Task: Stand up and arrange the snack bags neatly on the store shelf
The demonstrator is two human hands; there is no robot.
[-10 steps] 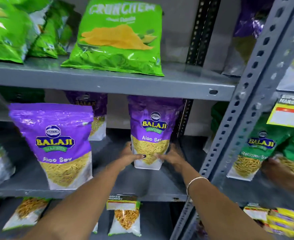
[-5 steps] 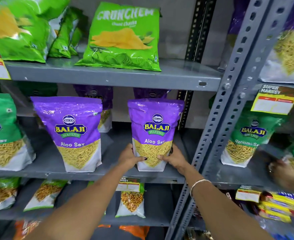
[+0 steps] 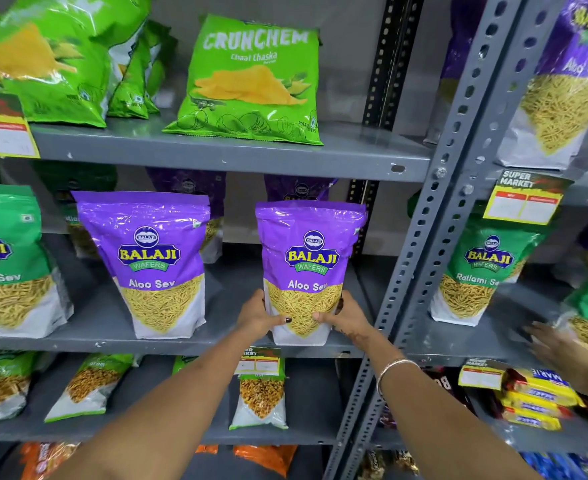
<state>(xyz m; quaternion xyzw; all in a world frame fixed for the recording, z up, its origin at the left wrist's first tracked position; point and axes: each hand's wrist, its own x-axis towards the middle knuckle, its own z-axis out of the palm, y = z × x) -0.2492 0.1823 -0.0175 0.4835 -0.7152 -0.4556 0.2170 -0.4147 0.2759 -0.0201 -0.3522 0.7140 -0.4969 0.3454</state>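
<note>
1. Grey metal shelf (image 3: 119,327) ran under both hands; store racking filled the view.
2. Left hand (image 3: 258,318) and right hand (image 3: 346,317) gripped the purple Aloo Sev bag (image 3: 308,258) by its lower sides, upright at the shelf's front edge.
3. Second purple bag (image 3: 154,261) stood left of the fingers, apart; slotted upright post (image 3: 424,258) just right.
4. Bare shelf lay between the bags.

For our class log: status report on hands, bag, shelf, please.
Left hand, right hand gripping purple bag. Bag upright at shelf front. Nothing in the way.
</note>
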